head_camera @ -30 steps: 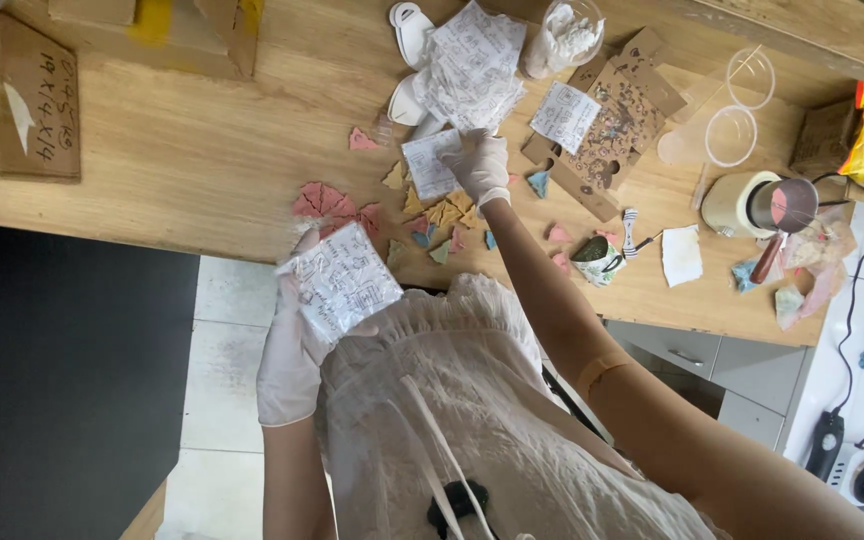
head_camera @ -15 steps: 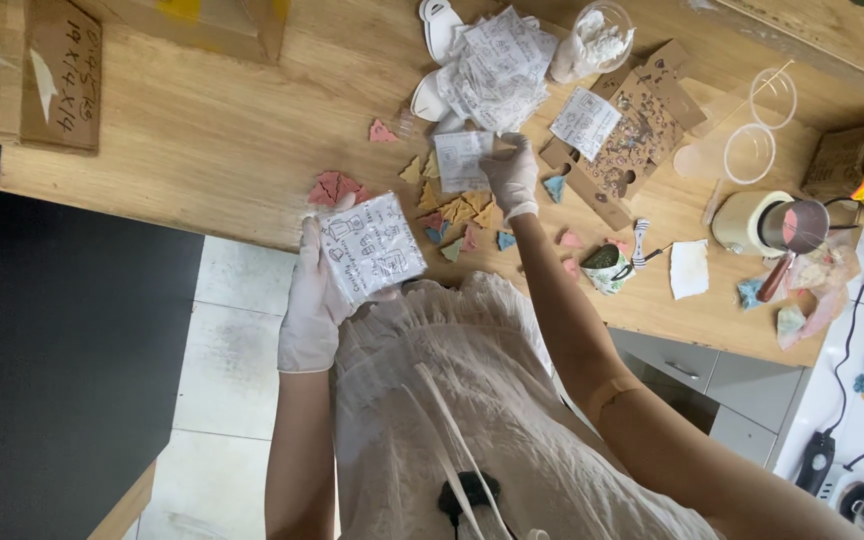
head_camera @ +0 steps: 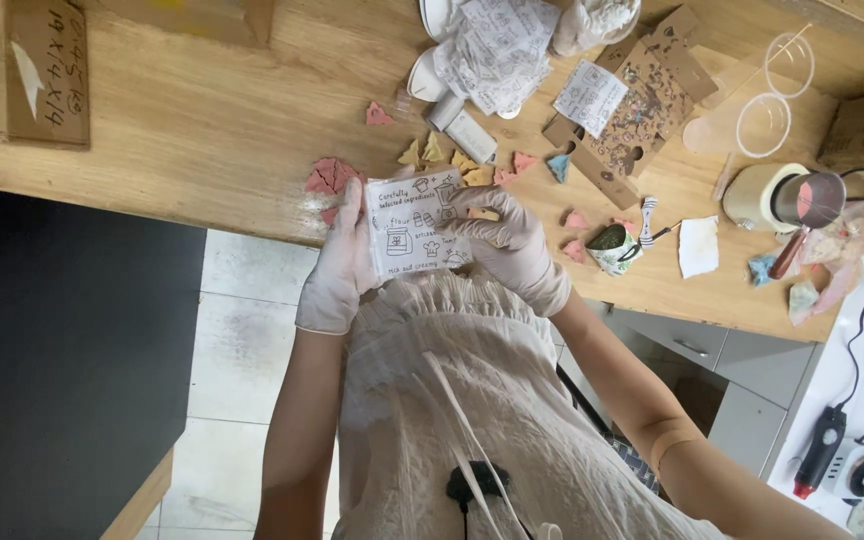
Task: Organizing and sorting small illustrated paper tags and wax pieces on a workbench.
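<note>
Both my gloved hands hold a small white printed pouch (head_camera: pixel 414 222) over the near edge of the wooden table (head_camera: pixel 202 130). My left hand (head_camera: pixel 337 265) grips its left side. My right hand (head_camera: pixel 507 240) grips its right side with the fingers spread over it. Small pink, yellow and blue heart-shaped pieces (head_camera: pixel 452 160) lie scattered on the table just beyond the pouch. A pile of more printed pouches (head_camera: pixel 497 45) lies further back.
Brown cardboard cards (head_camera: pixel 642 100), two clear round lids (head_camera: pixel 762 110), a pot with a small scoop (head_camera: pixel 792 200) and a small patterned cup (head_camera: pixel 614 248) lie to the right. A cardboard box (head_camera: pixel 47 70) stands far left. A heat tool (head_camera: pixel 822 450) lies on a white surface at lower right.
My right hand has come back from the scattered pieces on the table to the pouch. Both hands now hold the pouch together, closer to my body.
</note>
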